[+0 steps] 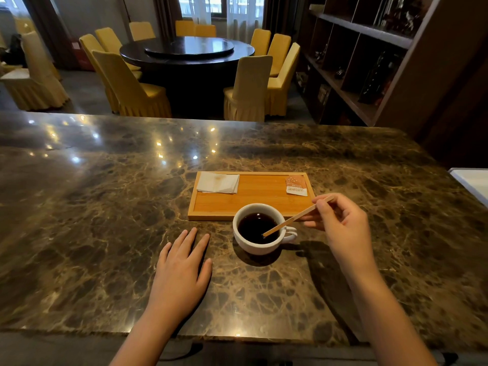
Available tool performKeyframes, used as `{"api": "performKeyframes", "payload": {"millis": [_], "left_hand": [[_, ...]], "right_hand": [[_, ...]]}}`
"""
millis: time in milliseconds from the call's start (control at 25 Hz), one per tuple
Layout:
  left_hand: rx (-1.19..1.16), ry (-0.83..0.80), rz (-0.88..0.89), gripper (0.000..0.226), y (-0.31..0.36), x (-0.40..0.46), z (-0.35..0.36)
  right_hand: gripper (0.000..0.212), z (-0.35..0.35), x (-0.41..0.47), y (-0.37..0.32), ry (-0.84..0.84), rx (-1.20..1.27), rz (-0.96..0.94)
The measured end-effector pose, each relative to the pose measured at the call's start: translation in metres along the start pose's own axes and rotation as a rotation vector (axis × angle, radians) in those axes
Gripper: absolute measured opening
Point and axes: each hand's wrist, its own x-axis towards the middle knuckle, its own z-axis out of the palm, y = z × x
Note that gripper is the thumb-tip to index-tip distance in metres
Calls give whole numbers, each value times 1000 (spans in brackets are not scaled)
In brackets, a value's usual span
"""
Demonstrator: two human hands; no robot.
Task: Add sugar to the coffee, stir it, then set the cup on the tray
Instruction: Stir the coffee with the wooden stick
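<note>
A white cup [253, 247] of dark coffee stands on the marble counter, just in front of the wooden tray [250, 199], its handle pointing right. My right hand [340, 223] pinches a thin wooden stir stick [293, 219] whose lower end dips into the coffee. My left hand [182, 268] lies flat on the counter to the left of the cup, fingers spread, holding nothing. An orange sugar packet [296, 185] lies on the tray's far right corner, and a folded white napkin [218, 183] lies on its far left corner.
The brown marble counter [105, 207] stretches wide on both sides. A white object's edge [472, 183] shows at the far right. Beyond the counter stand a dark round table [187, 52] with yellow-covered chairs and a dark shelf unit [369, 62].
</note>
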Motion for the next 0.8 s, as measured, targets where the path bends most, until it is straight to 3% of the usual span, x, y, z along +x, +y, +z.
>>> {"api": "performKeyframes", "payload": {"millis": [400,600,680,800], "left_hand": [[10,14,-3,50,-1,0,1],[6,17,-9,50,0,-1,1],[6,15,-13,50,0,-1,2],[6,21,-16,50,-1,-1,2]], "right_hand": [[16,-14,16,-21,-20,-31,-93],[19,8,36,-35,-152,-79,-230],[17,29,47,-35,-229,-165,-314],[19,66,60,-32,-329,-378,-603]]}}
